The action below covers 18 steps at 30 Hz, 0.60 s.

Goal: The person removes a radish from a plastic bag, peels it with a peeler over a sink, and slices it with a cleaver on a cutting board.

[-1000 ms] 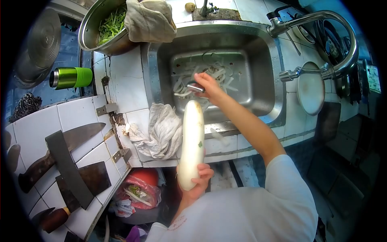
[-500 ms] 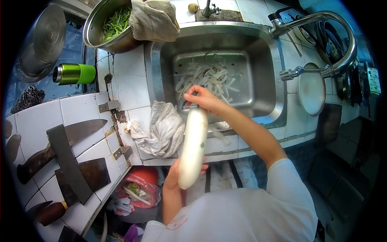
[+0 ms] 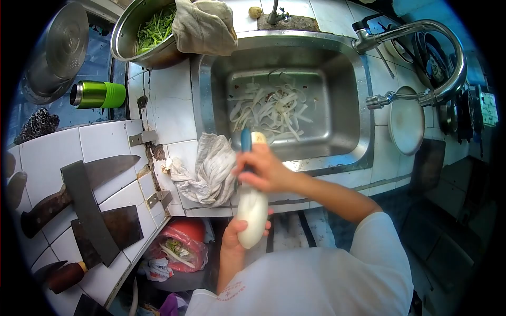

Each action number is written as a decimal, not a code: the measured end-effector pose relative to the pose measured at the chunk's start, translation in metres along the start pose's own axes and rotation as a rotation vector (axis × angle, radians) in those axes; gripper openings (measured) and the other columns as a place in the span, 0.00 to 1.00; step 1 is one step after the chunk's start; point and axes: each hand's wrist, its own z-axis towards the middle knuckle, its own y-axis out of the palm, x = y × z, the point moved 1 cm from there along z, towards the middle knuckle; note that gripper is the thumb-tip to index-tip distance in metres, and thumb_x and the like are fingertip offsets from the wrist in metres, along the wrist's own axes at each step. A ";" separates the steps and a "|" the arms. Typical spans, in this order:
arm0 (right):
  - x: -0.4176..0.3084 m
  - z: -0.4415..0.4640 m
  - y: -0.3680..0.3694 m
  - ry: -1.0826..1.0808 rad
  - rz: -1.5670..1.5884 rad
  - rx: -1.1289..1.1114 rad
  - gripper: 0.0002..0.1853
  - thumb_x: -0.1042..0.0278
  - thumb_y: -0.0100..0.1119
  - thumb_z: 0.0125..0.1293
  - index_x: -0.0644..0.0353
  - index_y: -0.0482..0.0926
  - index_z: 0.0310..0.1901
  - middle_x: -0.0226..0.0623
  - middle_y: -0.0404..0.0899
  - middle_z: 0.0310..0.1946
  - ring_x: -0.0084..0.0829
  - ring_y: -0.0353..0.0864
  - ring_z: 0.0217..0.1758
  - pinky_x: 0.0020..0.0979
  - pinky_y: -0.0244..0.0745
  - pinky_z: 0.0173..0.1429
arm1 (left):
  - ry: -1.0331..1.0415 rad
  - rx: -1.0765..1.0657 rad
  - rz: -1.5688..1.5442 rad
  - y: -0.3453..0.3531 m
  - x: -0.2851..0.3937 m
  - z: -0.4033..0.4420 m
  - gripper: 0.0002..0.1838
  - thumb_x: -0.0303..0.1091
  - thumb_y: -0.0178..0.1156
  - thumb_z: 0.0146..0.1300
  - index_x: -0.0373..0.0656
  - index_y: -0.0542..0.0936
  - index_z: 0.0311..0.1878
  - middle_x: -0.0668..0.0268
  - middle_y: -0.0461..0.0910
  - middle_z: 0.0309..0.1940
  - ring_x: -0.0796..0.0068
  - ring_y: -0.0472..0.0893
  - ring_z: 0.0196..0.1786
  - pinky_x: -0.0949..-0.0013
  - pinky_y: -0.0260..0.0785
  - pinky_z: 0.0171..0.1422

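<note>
A long peeled-looking white radish (image 3: 253, 210) slants over the sink's front edge, its top end above the basin. My left hand (image 3: 231, 237) is closed around its lower end from beneath. Across its middle lies my right hand (image 3: 270, 171), closed on a peeler (image 3: 246, 139) whose blue handle sticks up toward the sink. The peeler's blade is hidden by my fingers. Thin white peelings (image 3: 282, 108) lie heaped on the floor of the metal sink (image 3: 365, 121).
Left of the radish sits a crumpled cloth (image 3: 212, 171). A cleaver (image 3: 89, 213) and a large knife (image 3: 50, 210) lie on the left tiles. A pot (image 3: 158, 60) of cut greens stands behind, near a green flask (image 3: 100, 95). A faucet (image 3: 448, 31) arches at right.
My right hand has slid from the radish's top end down to its middle with the peeler. My left hand still grips the lower end.
</note>
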 end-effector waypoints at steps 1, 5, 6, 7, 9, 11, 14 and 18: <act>0.026 0.007 -0.004 -0.005 -0.102 0.122 0.09 0.60 0.59 0.58 0.51 0.75 0.37 0.34 0.71 0.30 0.38 0.68 0.37 0.38 0.60 0.49 | -0.003 0.009 0.001 -0.001 0.000 -0.002 0.41 0.36 0.63 0.49 0.30 0.58 0.65 0.41 0.68 0.56 0.56 0.80 0.47 0.60 0.79 0.46; 0.126 0.035 -0.053 0.193 -0.496 0.203 0.06 0.62 0.58 0.59 0.52 0.75 0.35 0.34 0.77 0.32 0.36 0.73 0.37 0.36 0.61 0.47 | 0.029 -0.006 0.080 0.002 0.000 -0.005 0.38 0.34 0.62 0.50 0.29 0.60 0.63 0.43 0.69 0.56 0.57 0.80 0.46 0.61 0.79 0.46; 0.121 0.044 -0.057 0.181 -0.500 0.214 0.06 0.62 0.58 0.59 0.52 0.75 0.35 0.34 0.77 0.32 0.36 0.73 0.37 0.36 0.61 0.47 | 0.038 -0.014 0.115 0.003 0.004 -0.003 0.37 0.34 0.62 0.50 0.28 0.61 0.62 0.43 0.70 0.55 0.58 0.81 0.46 0.62 0.79 0.46; 0.104 0.046 -0.059 0.160 -0.359 0.271 0.06 0.62 0.58 0.59 0.52 0.75 0.36 0.33 0.77 0.33 0.35 0.73 0.37 0.36 0.61 0.47 | 0.042 -0.009 0.111 0.003 0.006 0.000 0.37 0.34 0.62 0.50 0.28 0.61 0.62 0.43 0.70 0.55 0.58 0.81 0.46 0.62 0.79 0.46; 0.063 0.032 -0.043 0.154 -0.071 0.232 0.07 0.62 0.57 0.60 0.51 0.76 0.38 0.30 0.78 0.34 0.34 0.73 0.37 0.36 0.61 0.48 | 0.027 0.019 0.059 0.004 0.002 -0.003 0.36 0.34 0.62 0.50 0.27 0.62 0.61 0.43 0.71 0.54 0.58 0.81 0.46 0.63 0.79 0.46; 0.008 0.022 -0.023 0.025 -0.006 0.108 0.08 0.61 0.57 0.61 0.49 0.78 0.41 0.27 0.78 0.34 0.32 0.72 0.38 0.36 0.61 0.50 | 0.024 0.027 0.063 0.005 0.003 -0.001 0.37 0.34 0.62 0.48 0.27 0.62 0.61 0.44 0.71 0.54 0.59 0.81 0.45 0.63 0.79 0.46; -0.016 0.003 0.003 -0.107 -0.041 -0.015 0.11 0.58 0.61 0.57 0.50 0.78 0.40 0.29 0.76 0.34 0.35 0.72 0.39 0.39 0.61 0.55 | -0.008 0.086 0.055 0.006 0.003 -0.003 0.38 0.35 0.63 0.46 0.27 0.62 0.61 0.44 0.71 0.53 0.59 0.81 0.45 0.63 0.79 0.45; 0.068 0.028 -0.027 -0.038 -0.439 0.206 0.11 0.60 0.63 0.53 0.51 0.77 0.37 0.32 0.77 0.29 0.38 0.75 0.40 0.41 0.62 0.54 | 0.002 0.109 0.138 0.005 -0.001 -0.009 0.40 0.36 0.63 0.45 0.29 0.62 0.62 0.44 0.72 0.53 0.59 0.81 0.44 0.63 0.79 0.43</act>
